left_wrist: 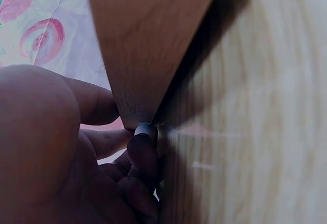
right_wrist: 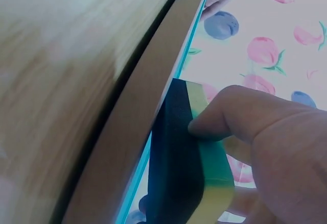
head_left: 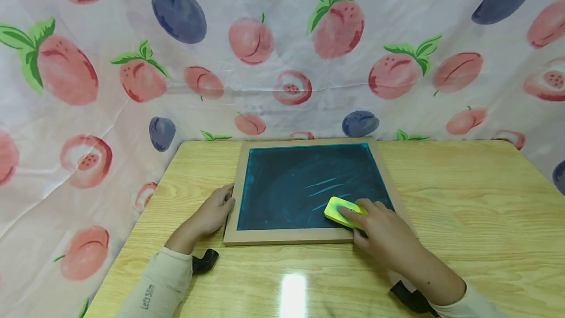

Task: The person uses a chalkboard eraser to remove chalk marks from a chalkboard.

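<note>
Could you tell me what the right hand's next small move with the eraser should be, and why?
Probably slide the eraser up and left over the pale chalk streaks beside it: the right hand presses it on the chalkboard, and the left hand steadies the frame.

On the 1 table (head_left: 463, 200) lie 1 chalkboard (head_left: 287, 180) and 1 yellow eraser (head_left: 342, 208), with 2 hands.

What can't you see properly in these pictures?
- Head view: the right hand covers the near end of the yellow eraser.
- Head view: both arms are cut off by the bottom edge.
- Left wrist view: the left hand is blurred and dark against the chalkboard frame; its grip is unclear.
- Right wrist view: the chalkboard shows edge-on, so its surface is hidden.
</note>
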Demonstrator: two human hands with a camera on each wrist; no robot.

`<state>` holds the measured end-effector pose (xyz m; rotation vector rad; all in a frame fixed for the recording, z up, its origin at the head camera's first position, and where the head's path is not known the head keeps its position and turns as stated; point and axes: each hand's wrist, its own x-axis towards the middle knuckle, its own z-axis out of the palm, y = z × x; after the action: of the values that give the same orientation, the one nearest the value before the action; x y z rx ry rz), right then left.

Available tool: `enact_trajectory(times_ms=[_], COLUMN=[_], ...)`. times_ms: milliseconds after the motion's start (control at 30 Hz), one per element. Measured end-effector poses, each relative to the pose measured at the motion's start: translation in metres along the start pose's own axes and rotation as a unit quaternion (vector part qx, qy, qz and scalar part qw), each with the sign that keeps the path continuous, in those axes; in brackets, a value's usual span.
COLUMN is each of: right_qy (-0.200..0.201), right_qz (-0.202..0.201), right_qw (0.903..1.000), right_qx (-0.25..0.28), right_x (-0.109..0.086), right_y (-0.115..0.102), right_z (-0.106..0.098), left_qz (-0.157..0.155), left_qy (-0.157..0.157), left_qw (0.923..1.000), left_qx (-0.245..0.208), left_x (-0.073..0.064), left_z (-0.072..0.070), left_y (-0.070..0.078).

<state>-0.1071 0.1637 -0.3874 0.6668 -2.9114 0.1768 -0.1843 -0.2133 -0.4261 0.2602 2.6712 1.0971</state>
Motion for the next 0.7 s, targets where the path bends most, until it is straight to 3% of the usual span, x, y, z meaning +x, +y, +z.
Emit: enact_trajectory(times_ms=[267, 700], right_qy=[0.007, 0.018], right_qz=[-0.009, -0.032], right_qw=[0.9999, 0.9993], right_qx=[0.001, -0.006], right_x=[-0.003, -0.002], right_y=[0.001, -0.015], right_z=[-0.001, 0.006], left_qz=[-0.006, -0.003], left_qy=[0.001, 0.0], left_qw=[1.0, 1.0], left_qx=[0.005, 0.004], left_x=[0.0, 0.001], left_z=[0.002, 0.0], left_y=[0.001, -0.001])
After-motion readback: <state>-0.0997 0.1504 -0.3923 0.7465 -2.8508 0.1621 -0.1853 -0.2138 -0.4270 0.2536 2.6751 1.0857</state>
